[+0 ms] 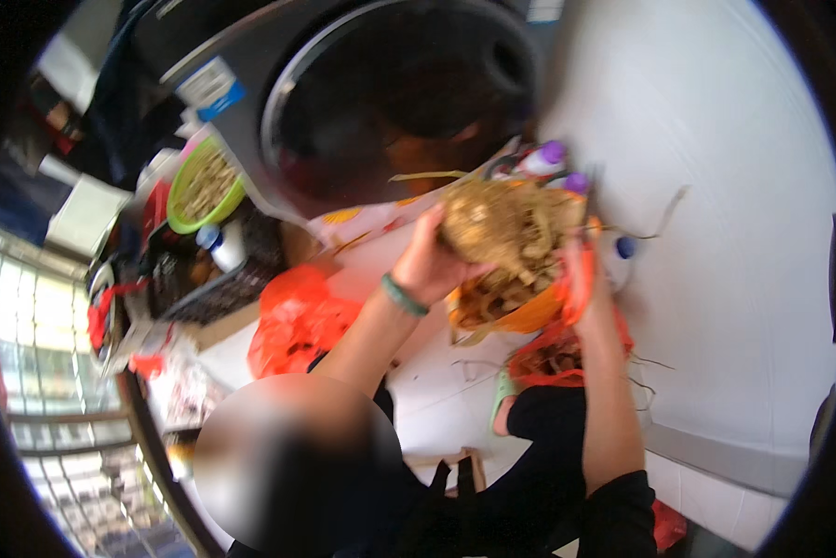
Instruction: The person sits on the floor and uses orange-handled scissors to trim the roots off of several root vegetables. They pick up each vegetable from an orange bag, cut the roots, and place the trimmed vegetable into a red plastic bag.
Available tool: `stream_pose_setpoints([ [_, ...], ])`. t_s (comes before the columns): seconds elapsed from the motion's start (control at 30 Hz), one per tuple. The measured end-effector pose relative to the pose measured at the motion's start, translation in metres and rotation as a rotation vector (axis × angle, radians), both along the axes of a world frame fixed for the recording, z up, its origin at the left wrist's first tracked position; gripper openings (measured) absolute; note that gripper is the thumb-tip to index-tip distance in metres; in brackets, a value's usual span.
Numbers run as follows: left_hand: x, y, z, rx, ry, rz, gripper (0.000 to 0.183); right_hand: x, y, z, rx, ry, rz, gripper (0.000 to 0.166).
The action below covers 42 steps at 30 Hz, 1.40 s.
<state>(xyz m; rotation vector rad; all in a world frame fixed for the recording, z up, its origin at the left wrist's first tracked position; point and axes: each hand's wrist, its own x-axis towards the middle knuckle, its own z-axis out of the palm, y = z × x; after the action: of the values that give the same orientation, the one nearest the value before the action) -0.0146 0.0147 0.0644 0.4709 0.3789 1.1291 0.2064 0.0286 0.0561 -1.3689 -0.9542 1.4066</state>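
A large, rounded brown lump, seemingly a root or tuber (477, 220), rests in my left hand (425, 261), whose wrist wears a green bangle. Directly below and right of it, an orange bag (529, 314) holds pale brown, root-like pieces (505, 289). My right hand (577, 272) grips the bag's right side, and reddish-orange plastic loops round that wrist. Motion blur hides the exact finger positions. Under my right forearm, a red plastic bag (547, 356) with dark, stringy contents stands on the floor.
A dark washing machine with a round door (397, 104) stands ahead. White bottles with purple caps (550, 157) stand by the white wall (704, 279). Leftward are a green basket of pale pieces (208, 185), a dark crate (212, 296) and a red plastic bag (299, 321).
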Motion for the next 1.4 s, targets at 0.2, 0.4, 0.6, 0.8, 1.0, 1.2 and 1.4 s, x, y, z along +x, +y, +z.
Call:
stream_pose_setpoints([
  [0.2,-0.056,-0.037,0.039,0.123,0.224,0.316,0.063,0.011,0.001,0.0,0.051,0.163,0.021,0.041],
  [0.4,-0.155,-0.169,0.024,0.014,0.201,0.333,0.071,0.012,-0.007,0.004,0.071,0.055,0.081,0.045],
  [0.6,-0.174,-0.301,-0.065,-0.479,0.121,0.465,0.068,0.009,-0.004,-0.008,0.039,0.106,0.072,0.039],
  [0.8,-0.174,-0.296,-0.168,-0.717,-0.076,0.666,0.055,-0.022,-0.011,-0.015,-0.039,0.045,0.243,0.033],
  [1.0,-0.188,-0.218,-0.222,-0.996,0.474,0.792,0.064,-0.081,-0.022,-0.01,-0.094,0.116,0.311,0.025],
  [1.2,-0.215,-0.18,-0.28,-0.787,1.736,0.877,0.094,-0.119,-0.01,-0.02,-0.14,0.081,0.328,0.027],
  [1.4,-0.249,-0.177,-0.292,-0.692,1.695,0.274,0.121,-0.139,-0.003,-0.024,-0.154,0.039,0.363,0.028],
])
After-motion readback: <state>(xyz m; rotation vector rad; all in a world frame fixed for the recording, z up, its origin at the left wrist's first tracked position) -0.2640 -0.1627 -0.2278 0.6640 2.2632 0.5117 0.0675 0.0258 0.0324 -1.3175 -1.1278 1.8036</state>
